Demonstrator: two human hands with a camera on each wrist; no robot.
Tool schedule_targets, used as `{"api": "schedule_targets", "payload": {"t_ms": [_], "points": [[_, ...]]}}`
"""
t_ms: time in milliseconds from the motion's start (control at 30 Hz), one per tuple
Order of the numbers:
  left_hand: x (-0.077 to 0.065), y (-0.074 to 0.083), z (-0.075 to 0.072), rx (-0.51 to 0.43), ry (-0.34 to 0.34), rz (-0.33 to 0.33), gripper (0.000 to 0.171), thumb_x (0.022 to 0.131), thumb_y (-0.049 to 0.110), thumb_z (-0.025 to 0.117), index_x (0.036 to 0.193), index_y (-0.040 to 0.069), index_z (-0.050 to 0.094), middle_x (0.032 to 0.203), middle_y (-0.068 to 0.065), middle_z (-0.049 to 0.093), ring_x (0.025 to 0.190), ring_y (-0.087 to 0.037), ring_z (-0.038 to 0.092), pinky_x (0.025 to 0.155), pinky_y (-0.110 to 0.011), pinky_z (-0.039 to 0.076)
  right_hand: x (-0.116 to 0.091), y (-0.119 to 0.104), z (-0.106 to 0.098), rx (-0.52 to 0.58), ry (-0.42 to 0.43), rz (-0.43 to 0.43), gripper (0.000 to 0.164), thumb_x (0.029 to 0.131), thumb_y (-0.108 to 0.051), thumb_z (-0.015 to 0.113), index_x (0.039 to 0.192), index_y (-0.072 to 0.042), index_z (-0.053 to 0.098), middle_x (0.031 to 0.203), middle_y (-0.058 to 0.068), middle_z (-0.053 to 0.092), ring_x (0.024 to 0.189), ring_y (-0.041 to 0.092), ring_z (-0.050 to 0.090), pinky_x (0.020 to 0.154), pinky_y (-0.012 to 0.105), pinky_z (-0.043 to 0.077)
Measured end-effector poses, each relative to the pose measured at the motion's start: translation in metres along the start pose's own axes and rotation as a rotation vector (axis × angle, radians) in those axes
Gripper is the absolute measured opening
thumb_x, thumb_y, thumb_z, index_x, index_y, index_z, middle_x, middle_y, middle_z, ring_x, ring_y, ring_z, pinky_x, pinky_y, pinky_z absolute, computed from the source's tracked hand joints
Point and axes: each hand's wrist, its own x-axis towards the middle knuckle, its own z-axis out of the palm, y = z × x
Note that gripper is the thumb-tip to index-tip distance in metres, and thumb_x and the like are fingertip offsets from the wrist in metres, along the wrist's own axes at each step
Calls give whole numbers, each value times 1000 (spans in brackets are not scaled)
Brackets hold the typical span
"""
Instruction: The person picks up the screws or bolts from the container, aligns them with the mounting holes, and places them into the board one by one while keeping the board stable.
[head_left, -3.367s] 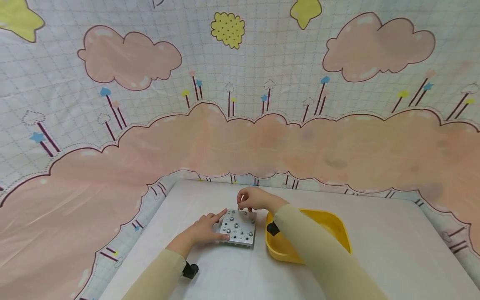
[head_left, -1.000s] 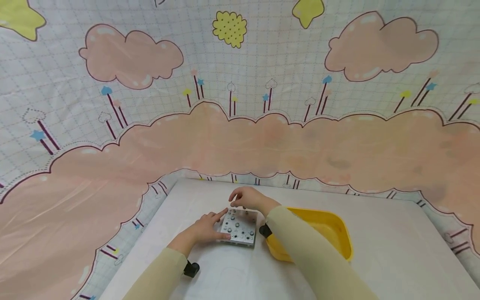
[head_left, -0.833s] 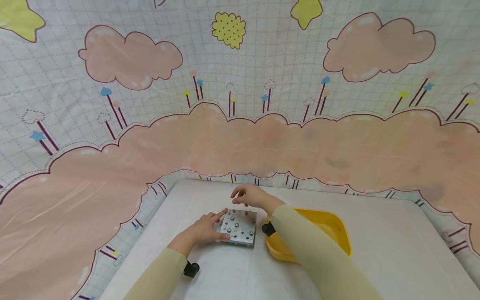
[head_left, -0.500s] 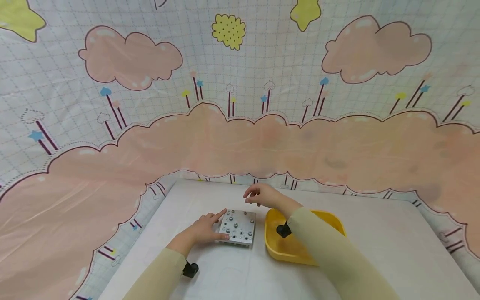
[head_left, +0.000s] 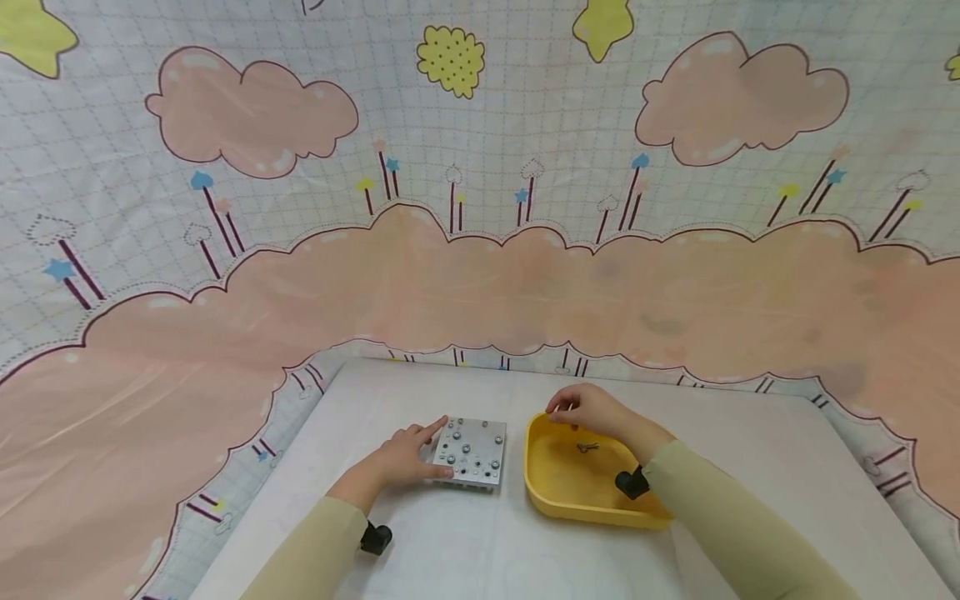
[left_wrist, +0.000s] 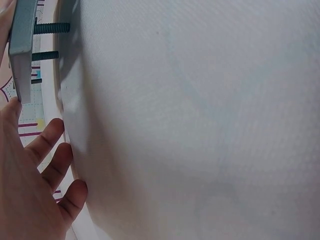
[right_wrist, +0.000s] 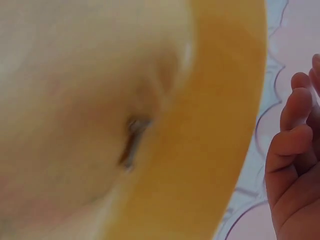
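My left hand (head_left: 401, 454) holds a square silver metal plate (head_left: 483, 442) by its left side, with the thumb at the near corner and the index finger at the far one. Bolt heads and holes dot its top. Threaded bolts (left_wrist: 50, 28) stick out below it in the left wrist view, where my other left fingers (left_wrist: 57, 165) rest by the table. My right hand (head_left: 592, 410) is over the far left rim of a yellow tray (head_left: 558, 500), fingers loosely bent, nothing visible between them. Small dark metal bolts (head_left: 587, 447) lie in the tray.
White cloth covers the table (head_left: 442, 550). A patterned curtain (head_left: 480, 292) with clouds and stars rises behind it. A black wrist camera (head_left: 376, 539) sits at the left sleeve, and another black wrist camera (head_left: 632, 482) overlaps the tray at the right.
My right hand pinched a thin pin at the plate's far edge, then lifted away and moved right to the tray. The left hand and plate have stayed in place.
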Motion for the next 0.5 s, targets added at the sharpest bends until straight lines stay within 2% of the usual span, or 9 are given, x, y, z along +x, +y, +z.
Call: {"api": "schedule_targets", "payload": {"t_ms": [67, 233, 367, 500], "points": [[0, 0, 0, -4, -1, -3, 101, 74, 67, 75, 157, 36, 26, 146, -12, 47, 133, -41, 42, 102, -69, 36, -6, 10, -3, -6, -2, -3, 15, 93, -15, 71, 103, -4, 73, 88, 16, 67, 66, 24, 57, 59, 29, 49], [0, -3, 1, -4, -1, -6, 102, 74, 67, 75, 157, 36, 26, 145, -12, 47, 133, -41, 42, 102, -69, 36, -18, 30, -9, -55, -30, 16, 13, 92, -12, 71, 100, -3, 73, 84, 11, 68, 65, 23, 58, 59, 31, 50], [-1, -3, 1, -9, -3, -4, 102, 74, 68, 74, 157, 36, 26, 145, -11, 48, 133, -40, 42, 102, -68, 35, -26, 34, -11, -82, -58, 96, 10, 90, -13, 73, 98, -6, 73, 80, 8, 68, 65, 26, 60, 56, 31, 48], [-1, -2, 1, -13, -5, 0, 102, 74, 69, 74, 157, 37, 25, 145, -10, 48, 133, -39, 42, 103, -68, 35, -31, 37, -11, -129, -70, 156, 6, 89, -14, 75, 93, -10, 72, 77, 7, 65, 64, 23, 59, 56, 31, 50]]}}
